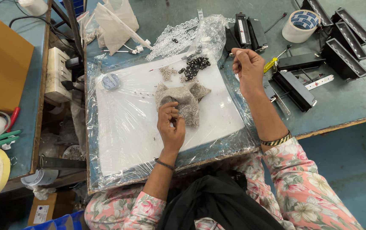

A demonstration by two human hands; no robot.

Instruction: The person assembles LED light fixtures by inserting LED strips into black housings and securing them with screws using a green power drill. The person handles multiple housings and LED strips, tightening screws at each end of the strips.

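- A teal tabletop (353,102), scuffed and worn, carries a white board (123,123) wrapped in clear plastic film.
- On the board lie a pile of dark beads (196,64), a smaller cluster of pale beads (166,72), and a patterned beige fabric piece (187,102).
- Black metal trays (344,51) and a roll of tape (300,25) sit to the right of the board.
- The left hand (171,123) rests on the fabric, its grip pinching the lower edge of the cloth between thumb and fingers.
- The right hand (247,68) is raised above the board's right edge, fingertips pressed together; what they pinch is too fine to tell.
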